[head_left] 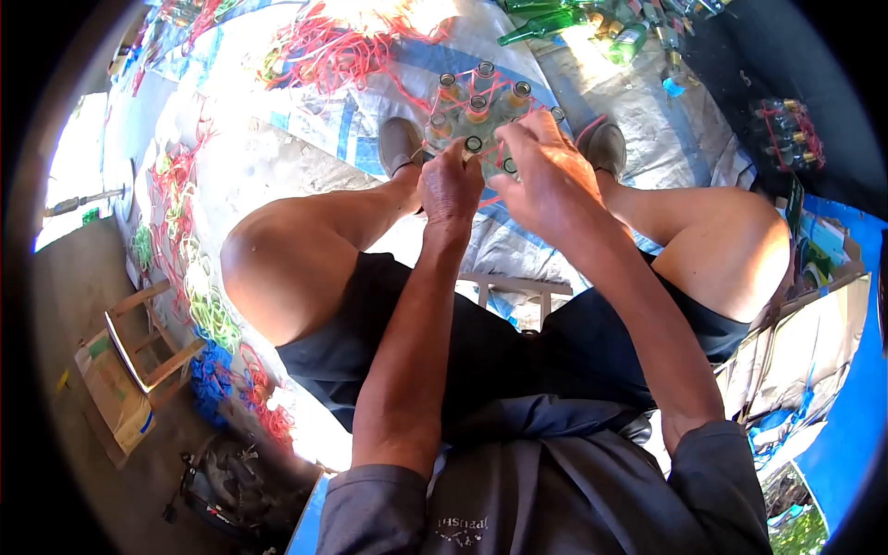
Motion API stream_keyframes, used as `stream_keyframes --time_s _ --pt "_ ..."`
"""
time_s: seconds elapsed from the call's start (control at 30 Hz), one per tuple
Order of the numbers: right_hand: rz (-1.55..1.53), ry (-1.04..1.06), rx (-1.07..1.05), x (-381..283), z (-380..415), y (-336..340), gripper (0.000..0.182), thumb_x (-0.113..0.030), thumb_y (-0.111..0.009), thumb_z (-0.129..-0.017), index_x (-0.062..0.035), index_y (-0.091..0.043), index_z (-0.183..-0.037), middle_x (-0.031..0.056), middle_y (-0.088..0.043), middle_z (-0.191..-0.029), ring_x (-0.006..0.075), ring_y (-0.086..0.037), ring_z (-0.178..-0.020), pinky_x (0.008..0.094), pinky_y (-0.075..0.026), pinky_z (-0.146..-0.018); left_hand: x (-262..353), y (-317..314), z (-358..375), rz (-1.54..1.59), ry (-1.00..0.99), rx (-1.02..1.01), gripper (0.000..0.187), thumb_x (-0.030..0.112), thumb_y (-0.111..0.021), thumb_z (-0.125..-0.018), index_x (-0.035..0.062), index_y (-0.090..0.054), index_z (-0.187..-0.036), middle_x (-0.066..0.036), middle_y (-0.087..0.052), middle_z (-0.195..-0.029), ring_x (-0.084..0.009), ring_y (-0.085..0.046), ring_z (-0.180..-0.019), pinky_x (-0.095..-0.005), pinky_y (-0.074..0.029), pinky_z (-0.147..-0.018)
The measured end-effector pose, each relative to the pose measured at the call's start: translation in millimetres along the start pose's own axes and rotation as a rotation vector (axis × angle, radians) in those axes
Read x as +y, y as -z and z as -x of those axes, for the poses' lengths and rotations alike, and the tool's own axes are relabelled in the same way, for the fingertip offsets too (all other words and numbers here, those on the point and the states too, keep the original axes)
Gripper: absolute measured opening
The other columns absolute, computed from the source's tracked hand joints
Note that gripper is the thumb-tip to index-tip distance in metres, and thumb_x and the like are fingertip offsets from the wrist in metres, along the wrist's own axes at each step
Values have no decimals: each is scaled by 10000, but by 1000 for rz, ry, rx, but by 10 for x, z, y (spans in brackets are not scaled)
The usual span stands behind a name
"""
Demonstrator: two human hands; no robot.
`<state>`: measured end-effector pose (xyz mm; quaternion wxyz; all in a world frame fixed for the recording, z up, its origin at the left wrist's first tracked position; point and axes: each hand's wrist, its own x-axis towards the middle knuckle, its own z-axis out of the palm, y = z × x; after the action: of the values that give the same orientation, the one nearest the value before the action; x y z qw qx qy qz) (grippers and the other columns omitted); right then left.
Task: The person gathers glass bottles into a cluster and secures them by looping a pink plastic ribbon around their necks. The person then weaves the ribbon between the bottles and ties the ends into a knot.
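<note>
Several clear glass bottles (477, 109) stand upright in a tight cluster on the ground between my shoes, with pink plastic string (499, 90) running around and between their necks. My left hand (449, 185) is closed at the near left side of the cluster, thumb and fingers on the neck of a near bottle (474, 145). Over the right side of the cluster reaches my right hand (550, 171), its thumb and fingers apart around another bottle mouth (510, 166). Whether a strand lies under its curled fingers is hidden.
A heap of pink string (333, 46) lies beyond my left foot, with more coloured string (176, 203) along the left. Green bottles (546, 26) lie at the far right. A tied bottle bundle (786, 135) is at the right. A wooden stool (139, 361) lies left.
</note>
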<state>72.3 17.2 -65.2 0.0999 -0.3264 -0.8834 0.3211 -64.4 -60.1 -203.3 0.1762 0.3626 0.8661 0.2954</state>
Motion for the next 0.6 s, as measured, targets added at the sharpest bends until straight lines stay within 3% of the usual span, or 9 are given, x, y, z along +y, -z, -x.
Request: stream_keyframes --time_s 0.07,0.13,0.2,0.23,0.3,0.53,0.6 --pt "134 -88 -9 362 -116 -294 605 -253 -832 -796 -18 -575 -1290 150 -523 -1329 347 -599 -1203 449 -533 -945 -4 4 -16 -53 -51 28 370 271 -652 -888 99 -738 -1204 -217 -750 -929 -408 -727 -881 -510 -572 -790" --pt "219 -145 -48 493 -110 -429 647 -301 -848 -789 -38 -561 -1305 128 -497 -1358 347 -590 -1230 454 -537 -963 -18 4 -57 -81 -102 49 357 292 -709 -869 81 -747 -1155 -219 -734 -860 -423 -713 -859 -519 -550 -765" --pt "261 -191 -86 574 -103 -551 663 -333 -865 -793 -78 -539 -1312 112 -467 -1368 358 -569 -1268 463 -547 -975 2 44 -67 -129 -121 23 342 288 -676 -879 83 -740 -1145 -224 -739 -870 -422 -720 -866 -531 -560 -782" --pt "295 -99 16 618 -82 -625 628 -260 -903 -756 -7 -578 -1229 134 -495 -1261 341 -576 -1198 426 -600 -877 37 86 -64 -154 -129 8 335 285 -659 -884 84 -736 -1140 -226 -741 -875 -422 -724 -870 -537 -565 -791" --pt "326 -85 81 651 -77 -704 619 -242 -901 -756 -26 -562 -1227 131 -496 -1249 337 -584 -1188 418 -608 -846 79 129 -65 -183 -132 -27 294 295 -678 -891 75 -725 -1080 -226 -736 -851 -431 -722 -850 -542 -566 -766" --pt "240 -42 140 700 -166 -712 630 -251 -892 -752 -79 -531 -1240 131 -497 -1240 341 -588 -1185 429 -602 -840 70 99 -47 -211 -163 -6 259 282 -694 -903 47 -698 -1013 -219 -736 -837 -425 -729 -827 -535 -572 -739" --pt "237 -51 142 717 -167 -736 641 -263 -890 -757 -75 -534 -1256 129 -497 -1247 336 -581 -1197 431 -598 -854 80 116 -60 -219 -131 -50 297 292 -670 -904 38 -708 -1053 -241 -731 -853 -430 -723 -843 -534 -561 -757"
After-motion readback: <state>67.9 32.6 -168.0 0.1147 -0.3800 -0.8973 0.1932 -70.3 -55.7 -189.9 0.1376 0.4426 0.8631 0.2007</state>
